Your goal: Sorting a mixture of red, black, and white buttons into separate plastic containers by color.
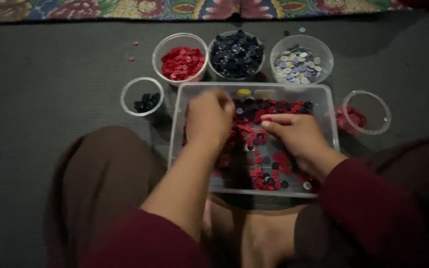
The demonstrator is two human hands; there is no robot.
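Knees (pixel 100 183) in brown cloth, close up | left hand (pixel 208 119) curled over buttons (pixel 254 144), blurry, can't tell its hold | right hand (pixel 296 134) pinching fingertips shut, maybe a red button | clear plastic tray (pixel 326 99), flat round buttons inside | round cups behind: red (pixel 180 57), dark (pixel 237 54), pale (pixel 301 59)

Dark mat (pixel 50 74) with clear tray (pixel 329 119), 5 button cups (pixel 156 47)

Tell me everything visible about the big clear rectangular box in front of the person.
The clear rectangular box looks like thin plastic, shallow with rounded corners. It lies flat on the dark grey floor, between the person's knees. Mixed buttons, mostly red and dark, cover its bottom. The left hand and right hand both reach into it.
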